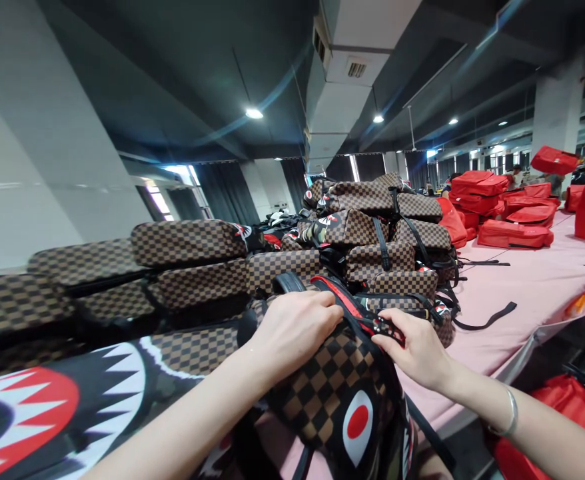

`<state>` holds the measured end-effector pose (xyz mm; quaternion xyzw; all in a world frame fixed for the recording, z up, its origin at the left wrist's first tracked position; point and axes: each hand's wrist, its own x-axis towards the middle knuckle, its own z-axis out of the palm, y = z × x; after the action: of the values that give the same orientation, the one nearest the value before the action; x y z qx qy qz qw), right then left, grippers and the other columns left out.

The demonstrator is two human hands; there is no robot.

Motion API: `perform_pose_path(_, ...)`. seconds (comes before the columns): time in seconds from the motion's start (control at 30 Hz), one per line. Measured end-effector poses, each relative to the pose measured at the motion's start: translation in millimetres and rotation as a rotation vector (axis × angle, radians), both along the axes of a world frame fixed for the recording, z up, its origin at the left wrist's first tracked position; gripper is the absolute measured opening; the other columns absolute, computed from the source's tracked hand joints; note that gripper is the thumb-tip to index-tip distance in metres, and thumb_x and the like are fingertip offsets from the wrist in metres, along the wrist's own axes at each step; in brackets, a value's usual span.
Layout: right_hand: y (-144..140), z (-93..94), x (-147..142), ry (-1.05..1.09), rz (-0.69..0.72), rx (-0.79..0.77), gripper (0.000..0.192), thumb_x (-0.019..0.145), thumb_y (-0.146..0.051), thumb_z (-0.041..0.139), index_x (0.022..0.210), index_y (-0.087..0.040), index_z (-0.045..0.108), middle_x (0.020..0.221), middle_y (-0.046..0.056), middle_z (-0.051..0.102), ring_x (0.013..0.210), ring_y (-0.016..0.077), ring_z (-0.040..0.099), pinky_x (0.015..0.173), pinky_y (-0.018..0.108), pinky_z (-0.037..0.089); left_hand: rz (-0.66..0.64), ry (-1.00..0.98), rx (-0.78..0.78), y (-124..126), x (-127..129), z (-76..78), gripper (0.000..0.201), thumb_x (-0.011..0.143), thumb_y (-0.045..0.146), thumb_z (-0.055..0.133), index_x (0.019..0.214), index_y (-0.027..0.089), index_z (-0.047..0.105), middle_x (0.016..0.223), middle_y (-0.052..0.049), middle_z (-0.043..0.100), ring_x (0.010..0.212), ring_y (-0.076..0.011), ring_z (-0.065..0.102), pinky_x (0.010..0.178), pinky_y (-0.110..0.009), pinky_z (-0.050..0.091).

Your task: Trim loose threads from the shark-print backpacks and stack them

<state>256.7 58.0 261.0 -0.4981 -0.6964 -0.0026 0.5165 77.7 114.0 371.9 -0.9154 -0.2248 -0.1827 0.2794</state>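
A brown-and-black checkered backpack (335,373) with a red-and-white eye print stands upright in front of me. Along its top runs a zipper (345,297) with red edging. My left hand (297,323) is closed on the top edge of the backpack, beside the zipper. With thumb and fingers pinched, my right hand (415,347) grips the zipper end at the right of the top; the small part between the fingertips is mostly hidden. Another backpack (187,347) with a shark-mouth print lies to the left, partly behind my left forearm.
Stacks of checkered backpacks (197,283) rise behind and to the left. Red bags (515,233) are piled farther back on the pink-covered table (492,293). Loose black straps (487,320) trail over its right side. More red bags (557,400) lie below the table edge.
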Motion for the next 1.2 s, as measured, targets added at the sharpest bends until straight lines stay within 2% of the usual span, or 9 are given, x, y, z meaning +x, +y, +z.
perform_pose_path(0.1, 3, 7.4, -1, -0.02, -0.031, -0.006, 0.026, 0.084, -0.031, 0.053, 0.107, -0.019, 0.05, 0.084, 0.003, 0.065, 0.07, 0.016, 0.061, 0.065, 0.025, 0.044, 0.021, 0.161, 0.105, 0, -1, -3.1, 0.024, 0.083, 0.019, 0.042, 0.067, 0.019, 0.06, 0.067, -0.001, 0.06, 0.053, -0.0133, 0.053, 0.046, -0.024, 0.028)
perform_pose_path(0.33, 6, 14.9, -7, -0.193, -0.03, 0.017, 0.014, 0.086, -0.032, 0.05, 0.092, -0.021, 0.057, 0.083, 0.001, 0.067, 0.078, 0.0148, 0.063, 0.069, 0.022, 0.041, -0.051, 0.055, 0.144, 3, -12, -9.8, 0.032, 0.09, 0.023, 0.031, 0.074, 0.018, 0.059, 0.067, -0.001, 0.056, 0.058, -0.0135, 0.054, 0.051, -0.023, 0.037)
perform_pose_path(0.57, 12, 19.8, -15, -0.28, -0.073, 0.048, 0.017, 0.089, -0.032, 0.046, 0.088, -0.019, 0.057, 0.08, 0.003, 0.067, 0.076, 0.0142, 0.062, 0.065, 0.02, 0.04, -0.066, 0.048, 0.169, 1, -10, -10.2, 0.029, 0.088, 0.021, 0.034, 0.073, 0.018, 0.059, 0.065, -0.002, 0.056, 0.054, -0.0137, 0.051, 0.048, -0.024, 0.036)
perform_pose_path(0.67, 11, 18.6, -14, -0.219, -0.032, 0.052, 0.016, 0.088, -0.029, 0.046, 0.085, -0.02, 0.058, 0.077, 0.002, 0.066, 0.072, 0.0134, 0.062, 0.065, 0.021, 0.042, -0.131, -0.088, 0.138, -4, -14, -13.1, 0.024, 0.087, 0.021, 0.037, 0.078, 0.017, 0.059, 0.071, -0.003, 0.059, 0.059, -0.013, 0.054, 0.051, -0.023, 0.041)
perform_pose_path(0.87, 0, 7.7, -5, 0.12, 0.163, 0.032, 0.012, 0.086, -0.03, 0.049, 0.089, -0.019, 0.054, 0.08, 0.001, 0.064, 0.07, 0.0126, 0.062, 0.062, 0.02, 0.048, -0.159, -0.777, -0.046, -22, -63, -23.5, 0.024, 0.085, 0.024, 0.045, 0.062, 0.02, 0.051, 0.063, 0.001, 0.051, 0.06, -0.0118, 0.052, 0.056, -0.024, 0.045)
perform_pose_path(0.93, -3, 5.5, -4, 0.149, 0.218, 0.01, 0.013, 0.086, -0.031, 0.049, 0.091, -0.019, 0.053, 0.08, 0.001, 0.064, 0.071, 0.0129, 0.063, 0.063, 0.02, 0.05, -0.146, -0.987, -0.14, -24, -83, -29.5, 0.007, 0.081, 0.026, 0.053, 0.084, 0.021, 0.056, 0.082, -0.001, 0.057, 0.074, -0.0148, 0.057, 0.067, -0.027, 0.049)
perform_pose_path(0.97, -5, 5.2, -5, 0.156, 0.236, 0.003, 0.014, 0.086, -0.031, 0.049, 0.093, -0.019, 0.052, 0.081, 0.002, 0.064, 0.072, 0.0133, 0.063, 0.064, 0.02, 0.05, -0.136, -1.049, -0.219, -24, -92, -33.3, 0.022, 0.079, 0.027, 0.055, 0.101, 0.023, 0.054, 0.095, -0.003, 0.058, 0.084, -0.0168, 0.058, 0.073, -0.03, 0.05)
perform_pose_path(1.03, -8, 7.0, -10, 0.168, 0.266, -0.01, 0.016, 0.086, -0.031, 0.05, 0.098, -0.02, 0.05, 0.083, 0.002, 0.064, 0.073, 0.0135, 0.063, 0.065, 0.021, 0.051, -0.084, -1.063, -0.403, -22, -107, -41.7, 0.038, 0.079, 0.031, 0.056, 0.115, 0.024, 0.05, 0.106, -0.005, 0.059, 0.092, -0.0194, 0.059, 0.079, -0.032, 0.05)
perform_pose_path(1.2, -13, 20.0, -27, 0.069, 0.311, -0.046, 0.016, 0.084, -0.031, 0.053, 0.096, -0.021, 0.05, 0.075, -0.001, 0.061, 0.065, 0.0123, 0.061, 0.061, 0.021, 0.049, 0.065, -0.89, -0.508, -23, -123, -57.2, 0.021, 0.079, 0.037, 0.056, 0.092, 0.023, 0.065, 0.09, -0.004, 0.068, 0.083, -0.0197, 0.063, 0.078, -0.031, 0.051)
